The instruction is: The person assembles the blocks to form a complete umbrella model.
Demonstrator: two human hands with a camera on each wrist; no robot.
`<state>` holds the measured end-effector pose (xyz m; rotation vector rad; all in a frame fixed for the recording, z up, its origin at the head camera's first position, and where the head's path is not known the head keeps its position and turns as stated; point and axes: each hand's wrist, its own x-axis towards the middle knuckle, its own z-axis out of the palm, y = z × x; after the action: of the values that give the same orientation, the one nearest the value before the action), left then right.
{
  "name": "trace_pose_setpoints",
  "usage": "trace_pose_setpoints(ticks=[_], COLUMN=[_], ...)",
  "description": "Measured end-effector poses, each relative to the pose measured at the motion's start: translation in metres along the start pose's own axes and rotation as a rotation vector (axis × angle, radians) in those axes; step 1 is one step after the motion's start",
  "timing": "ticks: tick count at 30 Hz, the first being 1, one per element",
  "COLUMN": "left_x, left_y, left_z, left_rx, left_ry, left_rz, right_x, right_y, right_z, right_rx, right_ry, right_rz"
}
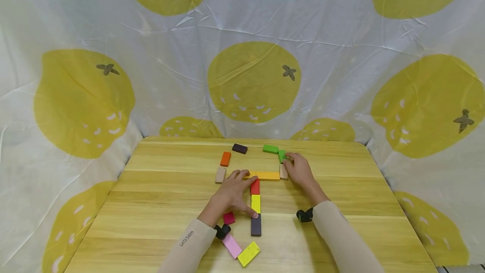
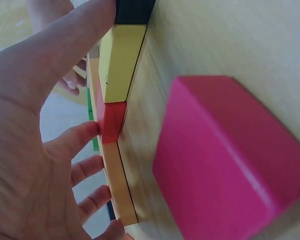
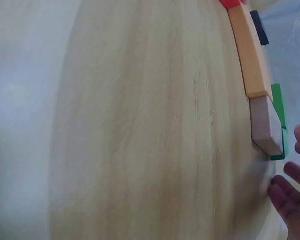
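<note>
My left hand [image 1: 232, 193] spreads over a row of blocks. Its thumb tip is at the black block [image 1: 256, 225], while the index fingertip touches the red block [image 2: 110, 120]; other fingertips rest along the orange block [image 2: 119, 185]. Between red and black lies a yellow block [image 1: 255, 203]. My right hand [image 1: 301, 173] is beside a green block [image 1: 281, 156] and a plain wood block [image 1: 283, 172], fingers loosely bent. In the right wrist view its fingers [image 3: 290, 200] show nothing held. Another green block [image 1: 270, 149] lies just beyond.
On the left are a dark block [image 1: 240, 148], an orange-red block [image 1: 225, 159] and a plain wood block [image 1: 220, 175]. Nearer me lie a magenta block [image 2: 225, 165], a pink block [image 1: 232, 246] and a yellow block [image 1: 249, 254]. A lemon-print cloth [image 1: 333, 79] hangs behind the table [image 1: 151, 205].
</note>
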<state>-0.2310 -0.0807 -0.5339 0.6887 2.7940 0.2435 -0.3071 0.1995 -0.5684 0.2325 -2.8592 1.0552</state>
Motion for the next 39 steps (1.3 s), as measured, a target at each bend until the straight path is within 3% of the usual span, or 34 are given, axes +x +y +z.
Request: trace_pose_setpoints(ticks=[9,21,39], left_x=[0.000,-0.002,-0.001], left_y=[0.000,0.000,0.000], left_z=[0.000,0.001,0.002], left_rx=[0.005,-0.007,-0.001], left_ry=[-0.002,0.006,0.006], left_rz=[-0.001,-0.004,-0.010], right_x=[0.009,0.014,0.021], right_y=[-0.004,-0.014,-0.015], right_z=[0.004,0.006,0.007], right_rx=[-0.071,-0.061,-0.063], right_ry=[-0.039,-0.048,-0.109], right_rz=[0.009,0.040,0.014])
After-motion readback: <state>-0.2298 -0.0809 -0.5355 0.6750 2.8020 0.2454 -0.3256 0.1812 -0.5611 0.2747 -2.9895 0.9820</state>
